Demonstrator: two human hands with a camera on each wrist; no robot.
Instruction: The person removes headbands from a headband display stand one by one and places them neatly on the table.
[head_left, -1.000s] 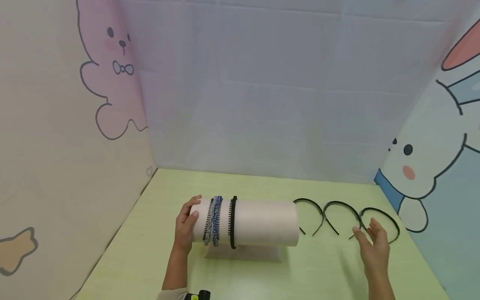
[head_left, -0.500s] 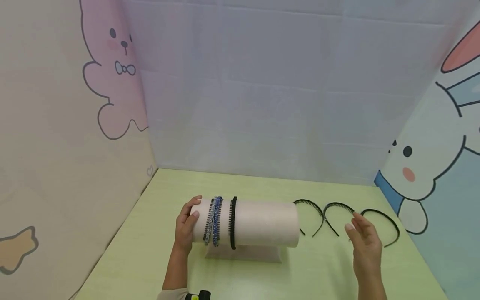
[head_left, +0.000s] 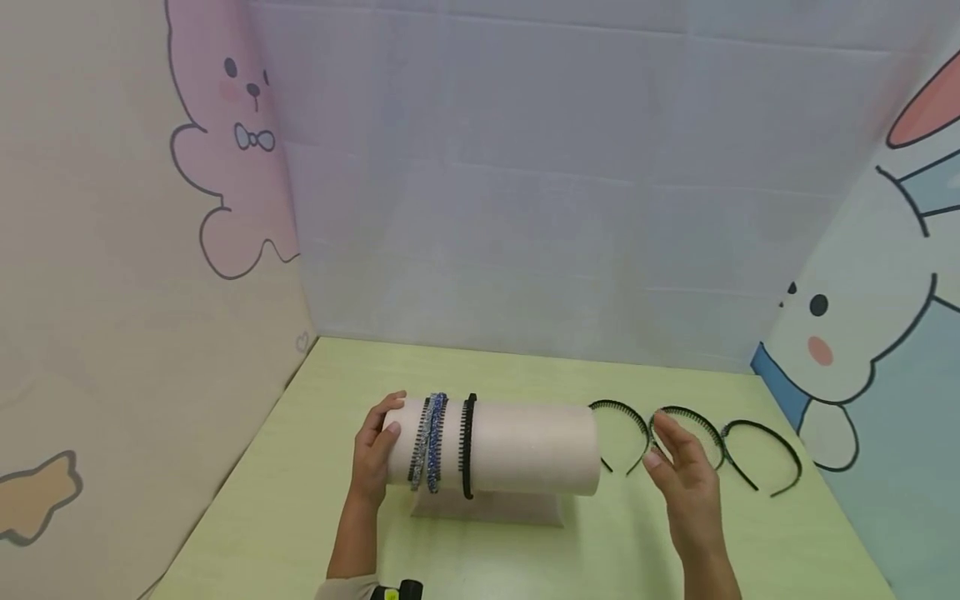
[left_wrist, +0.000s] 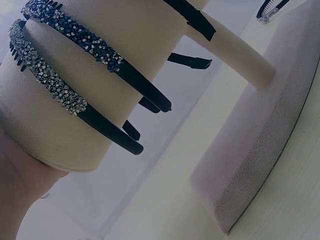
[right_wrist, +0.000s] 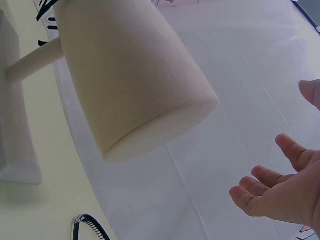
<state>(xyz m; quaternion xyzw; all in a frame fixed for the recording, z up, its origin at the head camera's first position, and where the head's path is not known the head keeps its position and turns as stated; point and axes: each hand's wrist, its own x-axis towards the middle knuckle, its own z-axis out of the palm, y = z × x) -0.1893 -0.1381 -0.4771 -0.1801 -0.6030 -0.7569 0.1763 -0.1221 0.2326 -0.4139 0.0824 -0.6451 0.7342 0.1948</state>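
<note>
A pale padded cylinder (head_left: pixel 532 446) lies sideways on a short post above its base (head_left: pixel 487 510), forming a headband display stand. My left hand (head_left: pixel 372 457) grips its left end, thumb in front and fingers over the top. Three toothed headbands sit around the cylinder: a silver glittery one (left_wrist: pixel 50 80) nearest that hand, a blue glittery one (left_wrist: pixel 95 47) beside it, and a black one (head_left: pixel 467 450) further right. My right hand (head_left: pixel 690 492) hovers right of the stand, fingers spread and holding nothing. In the head view it partly covers the middle headband (head_left: pixel 697 414) behind it.
On the pale green table (head_left: pixel 255 533), a left headband (head_left: pixel 626 407) and a right headband (head_left: pixel 780 435) flank the middle one. The cylinder partly hides the left headband. Cartoon-printed side walls and a plain back sheet (head_left: pixel 487 208) enclose the table.
My right hand has moved left, from in front of the rightmost loose headband to near the stand's right end. My left hand keeps its grip, and the headbands have not moved.
</note>
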